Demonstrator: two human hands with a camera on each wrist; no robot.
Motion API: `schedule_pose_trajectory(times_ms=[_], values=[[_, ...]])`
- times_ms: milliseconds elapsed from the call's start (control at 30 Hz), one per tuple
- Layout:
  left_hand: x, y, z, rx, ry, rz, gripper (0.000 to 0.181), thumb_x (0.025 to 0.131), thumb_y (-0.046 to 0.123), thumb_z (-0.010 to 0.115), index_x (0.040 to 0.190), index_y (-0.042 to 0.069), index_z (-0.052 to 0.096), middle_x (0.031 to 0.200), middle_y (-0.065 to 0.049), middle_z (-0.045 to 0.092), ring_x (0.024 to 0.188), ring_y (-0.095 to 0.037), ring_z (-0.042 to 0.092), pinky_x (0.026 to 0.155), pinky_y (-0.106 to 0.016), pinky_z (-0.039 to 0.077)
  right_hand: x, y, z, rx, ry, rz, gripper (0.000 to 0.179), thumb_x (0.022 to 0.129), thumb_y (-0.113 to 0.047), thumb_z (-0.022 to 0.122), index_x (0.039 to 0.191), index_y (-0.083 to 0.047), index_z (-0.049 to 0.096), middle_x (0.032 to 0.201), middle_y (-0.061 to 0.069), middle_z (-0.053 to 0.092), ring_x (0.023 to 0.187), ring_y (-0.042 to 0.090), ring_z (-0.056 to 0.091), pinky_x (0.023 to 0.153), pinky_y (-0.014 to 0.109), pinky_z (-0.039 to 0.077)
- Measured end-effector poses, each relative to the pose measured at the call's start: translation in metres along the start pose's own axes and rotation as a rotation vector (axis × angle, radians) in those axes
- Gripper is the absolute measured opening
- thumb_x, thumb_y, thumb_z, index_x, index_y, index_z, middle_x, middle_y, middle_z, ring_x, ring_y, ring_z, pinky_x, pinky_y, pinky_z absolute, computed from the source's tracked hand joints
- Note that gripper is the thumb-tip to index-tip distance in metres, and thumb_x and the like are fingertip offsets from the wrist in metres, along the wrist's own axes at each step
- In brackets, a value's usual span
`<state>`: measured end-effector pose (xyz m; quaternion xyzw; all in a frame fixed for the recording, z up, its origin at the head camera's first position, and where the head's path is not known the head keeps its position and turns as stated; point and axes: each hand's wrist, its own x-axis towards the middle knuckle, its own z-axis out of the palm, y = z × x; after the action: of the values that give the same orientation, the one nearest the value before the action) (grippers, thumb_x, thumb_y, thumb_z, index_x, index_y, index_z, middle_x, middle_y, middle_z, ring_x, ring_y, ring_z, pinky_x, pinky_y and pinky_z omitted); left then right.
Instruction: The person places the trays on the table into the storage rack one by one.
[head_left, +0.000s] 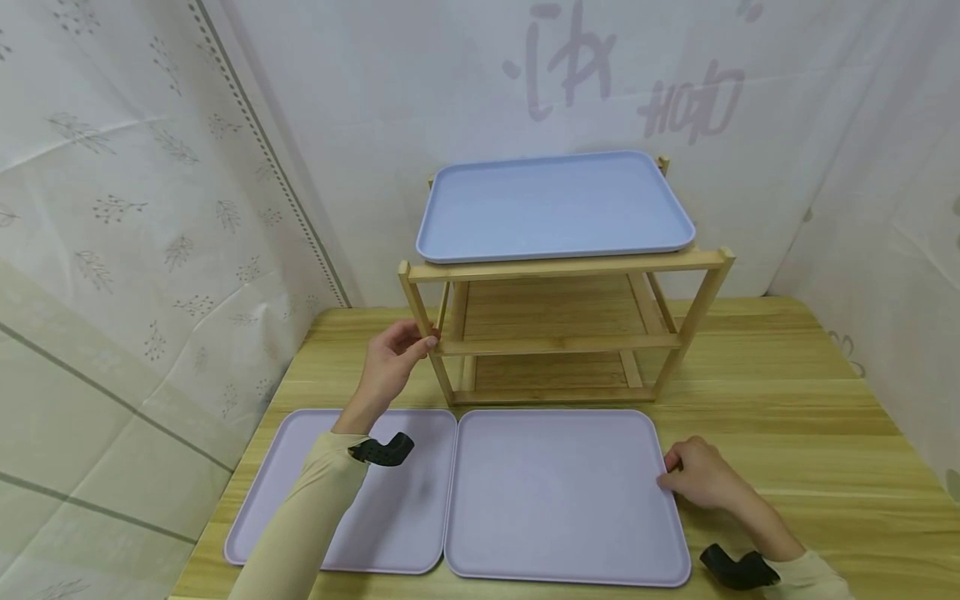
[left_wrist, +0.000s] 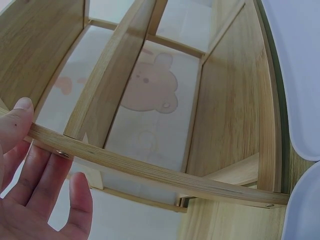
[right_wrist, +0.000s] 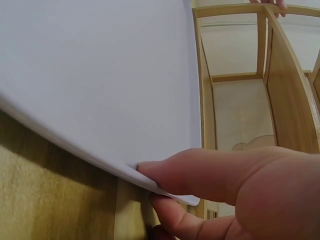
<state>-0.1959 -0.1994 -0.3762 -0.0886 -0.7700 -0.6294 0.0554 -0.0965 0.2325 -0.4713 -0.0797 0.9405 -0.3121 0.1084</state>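
Observation:
A tiered wooden rack [head_left: 558,345] stands on the table with a blue tray [head_left: 555,207] on its top level. My left hand [head_left: 390,358] holds the rack's left front post; in the left wrist view the thumb [left_wrist: 21,112] lies on one side of the post [left_wrist: 150,167] and the fingers on the other. Two lilac trays lie side by side in front of the rack. The right-hand lilac tray [head_left: 562,500] has its right rim pinched between the thumb and fingers of my right hand [head_left: 701,473]. In the right wrist view the thumb [right_wrist: 185,172] presses over that rim.
The left lilac tray [head_left: 405,500] lies under my left forearm, against the other tray. Wood-grain table [head_left: 810,433] surface extends to the right. White printed curtains [head_left: 150,208] hang at the left, back and right, close behind the rack.

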Motion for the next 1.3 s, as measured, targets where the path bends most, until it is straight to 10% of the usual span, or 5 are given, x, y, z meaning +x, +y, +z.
schedule_pose_trajectory(times_ms=[367, 633, 1300], values=[[0.001, -0.005, -0.001, 0.013, 0.007, 0.013, 0.032, 0.091, 0.006, 0.066, 0.118, -0.009, 0.060, 0.093, 0.012, 0.069, 0.087, 0.000, 0.063, 0.075, -0.016, 0.051, -0.006, -0.002, -0.002, 0.145, -0.024, 0.110, 0.018, 0.081, -0.010, 0.066, 0.091, 0.004, 0.060, 0.075, 0.005, 0.061, 0.068, 0.015, 0.054, 0.056, 0.024, 0.044], [0.001, -0.007, 0.000, 0.029, 0.009, 0.007, 0.036, 0.091, 0.011, 0.066, 0.120, -0.009, 0.058, 0.093, 0.016, 0.069, 0.089, -0.001, 0.063, 0.077, -0.017, 0.051, -0.013, 0.001, 0.001, 0.503, -0.133, 0.194, 0.038, 0.090, -0.008, 0.058, 0.116, 0.018, 0.048, 0.087, 0.011, 0.066, 0.074, 0.018, 0.063, 0.056, 0.035, 0.056], [0.000, -0.006, -0.001, 0.028, 0.010, 0.023, 0.033, 0.091, 0.009, 0.066, 0.119, -0.009, 0.059, 0.093, 0.013, 0.069, 0.088, 0.001, 0.063, 0.076, -0.016, 0.051, -0.022, 0.017, -0.007, 0.963, -0.473, 0.019, 0.062, 0.097, -0.008, 0.051, 0.141, 0.014, 0.013, 0.116, 0.009, 0.061, 0.099, 0.031, 0.066, 0.075, 0.054, 0.056]])
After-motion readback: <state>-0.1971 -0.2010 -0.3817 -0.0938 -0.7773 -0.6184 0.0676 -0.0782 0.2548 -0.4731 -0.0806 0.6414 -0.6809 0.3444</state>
